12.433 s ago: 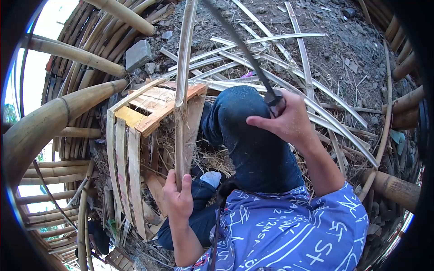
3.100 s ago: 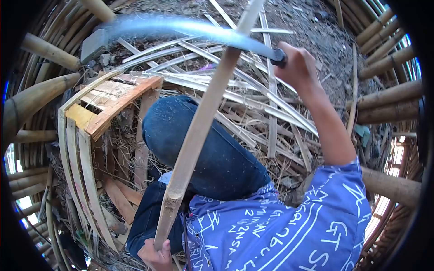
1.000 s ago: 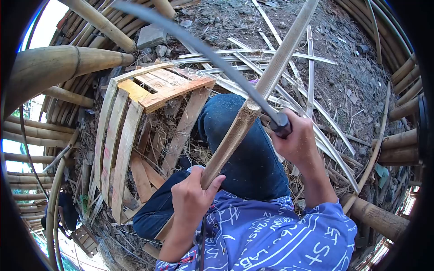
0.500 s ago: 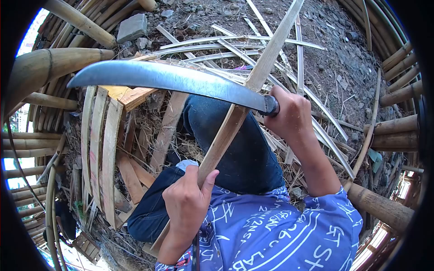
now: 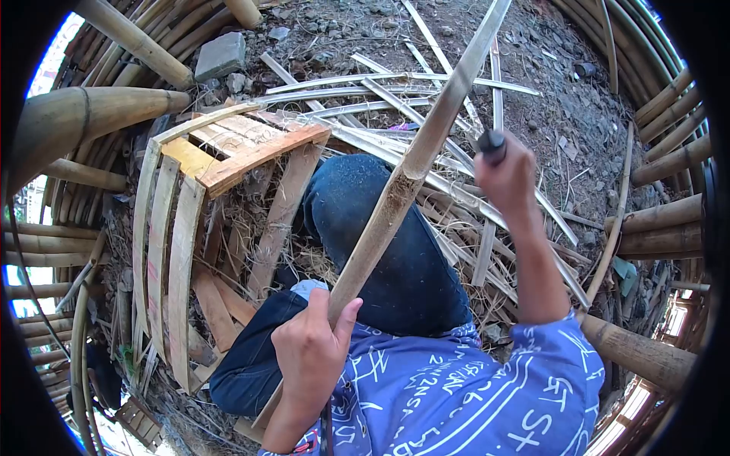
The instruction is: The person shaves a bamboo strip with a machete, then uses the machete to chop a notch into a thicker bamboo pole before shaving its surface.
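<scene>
A long split bamboo strip (image 5: 378,228) slants from my lap up to the top of the view, passing over my raised knee. My left hand (image 5: 308,342) grips its lower part, thumb laid along the edge. Roughly mid-length, at the node, the strip's surface looks rough and freshly cut. To the right of the strip, apart from it, my right hand (image 5: 508,178) is closed around a machete (image 5: 493,143); the dark handle collar shows, but its blade cannot be made out from this angle.
A small wooden crate (image 5: 266,159) stands at the left. Thin bamboo strips (image 5: 365,90) and shavings lie across the stony ground ahead. A concrete block (image 5: 220,55) sits at the upper left. Thick bamboo poles (image 5: 639,349) surround me on both sides.
My right hand has moved right and slightly up, taking the machete off the bamboo strip; its broad blade no longer crosses the view. My left hand keeps nearly the same place.
</scene>
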The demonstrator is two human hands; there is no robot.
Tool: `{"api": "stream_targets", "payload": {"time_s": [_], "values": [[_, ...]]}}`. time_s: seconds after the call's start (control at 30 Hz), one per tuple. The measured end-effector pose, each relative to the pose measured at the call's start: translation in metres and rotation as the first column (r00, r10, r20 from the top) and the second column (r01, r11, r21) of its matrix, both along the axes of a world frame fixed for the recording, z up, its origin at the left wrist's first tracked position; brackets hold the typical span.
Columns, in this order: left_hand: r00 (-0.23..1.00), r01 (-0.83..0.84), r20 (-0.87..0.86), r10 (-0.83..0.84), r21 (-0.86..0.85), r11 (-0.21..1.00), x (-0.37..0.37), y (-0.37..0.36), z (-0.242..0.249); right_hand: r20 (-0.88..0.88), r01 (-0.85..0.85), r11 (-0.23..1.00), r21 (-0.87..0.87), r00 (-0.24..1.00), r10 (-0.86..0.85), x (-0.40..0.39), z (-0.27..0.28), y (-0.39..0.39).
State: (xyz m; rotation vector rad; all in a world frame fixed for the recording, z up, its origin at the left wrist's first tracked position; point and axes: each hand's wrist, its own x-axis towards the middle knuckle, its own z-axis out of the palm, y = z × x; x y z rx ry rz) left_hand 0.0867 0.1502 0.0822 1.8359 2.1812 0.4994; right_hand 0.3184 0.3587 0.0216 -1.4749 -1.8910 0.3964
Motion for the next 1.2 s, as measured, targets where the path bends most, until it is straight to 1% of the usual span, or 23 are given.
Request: {"api": "stream_targets", "payload": {"time_s": [0.03, 0.1, 0.13, 0.2, 0.23, 0.3, 0.33, 0.4, 0.47, 0.53, 0.6, 0.7, 0.93, 1.0, 1.03, 1.07, 1.1, 1.13, 1.2], "values": [[1.000, 0.003, -0.001, -0.003, -0.003, 1.000, 0.002, 0.002, 0.000, -0.008, -0.032, 0.999, 0.034, 0.999, 0.032, -0.010, 0.000, -0.016], [1.000, -0.006, 0.015, 0.006, -0.003, 1.000, 0.004, 0.005, 0.001, -0.087, -0.171, 0.983, -0.068, 0.983, 0.165, -0.023, 0.007, -0.045], [1.000, -0.001, 0.010, 0.001, -0.016, 1.000, 0.004, 0.006, 0.001, -0.035, -0.189, 0.981, -0.043, 0.982, 0.188, -0.032, 0.011, -0.056], [1.000, 0.009, 0.002, -0.009, -0.027, 1.000, 0.004, 0.007, 0.003, 0.088, -0.228, 0.972, -0.055, 0.969, 0.233, -0.036, 0.015, -0.060], [1.000, 0.021, -0.002, -0.021, -0.035, 0.999, 0.005, 0.006, 0.003, 0.082, -0.217, 0.974, -0.062, 0.972, 0.222, -0.037, 0.014, -0.060], [0.999, -0.050, 0.012, 0.051, -0.082, 0.995, 0.007, 0.005, 0.004, 0.241, -0.192, 0.976, -0.099, 0.947, 0.210, -0.037, 0.014, -0.053], [0.999, -0.049, 0.012, 0.050, -0.088, 0.995, 0.007, 0.004, 0.001, 0.240, -0.191, 0.976, -0.105, 0.947, 0.211, -0.037, 0.012, -0.051], [1.000, -0.005, 0.005, 0.005, 0.012, 1.000, 0.005, 0.002, -0.007, 0.214, -0.216, 0.972, -0.088, 0.949, 0.230, -0.036, 0.007, -0.046], [1.000, -0.007, 0.011, 0.006, 0.009, 1.000, 0.006, 0.001, -0.006, 0.200, -0.226, 0.972, -0.072, 0.951, 0.236, -0.037, 0.009, -0.044], [1.000, -0.006, 0.013, 0.006, 0.011, 1.000, 0.007, 0.001, -0.005, 0.227, -0.193, 0.979, -0.059, 0.953, 0.201, -0.036, 0.007, -0.040], [1.000, 0.002, 0.010, -0.002, 0.005, 1.000, 0.006, 0.001, -0.004, 0.235, -0.194, 0.979, -0.057, 0.951, 0.201, -0.036, 0.005, -0.038], [1.000, 0.001, 0.015, -0.001, 0.020, 1.000, 0.007, 0.001, -0.005, 0.270, -0.173, 0.985, 0.004, 0.948, 0.166, -0.036, 0.003, -0.034], [0.997, -0.029, 0.064, 0.031, -0.033, 0.999, 0.006, -0.001, -0.001, 0.236, -0.196, 0.978, 0.068, 0.956, 0.175, -0.032, -0.008, -0.028], [0.996, -0.047, 0.072, 0.049, -0.032, 0.998, 0.003, -0.008, 0.000, 0.265, -0.064, 0.994, 0.088, 0.964, 0.038, -0.018, -0.018, -0.009], [0.996, -0.043, 0.072, 0.045, -0.031, 0.999, 0.001, -0.011, 0.000, 0.213, 0.050, 0.998, 0.026, 0.975, -0.054, -0.004, -0.019, 0.006], [0.992, -0.059, 0.111, 0.065, -0.053, 0.997, 0.000, -0.015, 0.000, 0.169, 0.156, 0.987, -0.042, 0.975, -0.147, 0.012, -0.020, 0.020], [0.984, -0.085, 0.152, 0.096, -0.076, 0.993, 0.001, -0.018, -0.001, 0.125, 0.169, 0.985, 0.037, 0.977, -0.173, 0.022, -0.023, 0.026], [0.982, -0.098, 0.154, 0.109, -0.077, 0.992, 0.001, -0.018, -0.001, 0.078, 0.184, 0.977, 0.113, 0.978, -0.193, 0.029, -0.028, 0.031], [0.982, -0.053, 0.179, 0.066, -0.074, 0.996, -0.001, -0.011, -0.003, 0.057, 0.145, 0.984, 0.105, 0.987, -0.152, 0.031, -0.034, 0.025]]}}
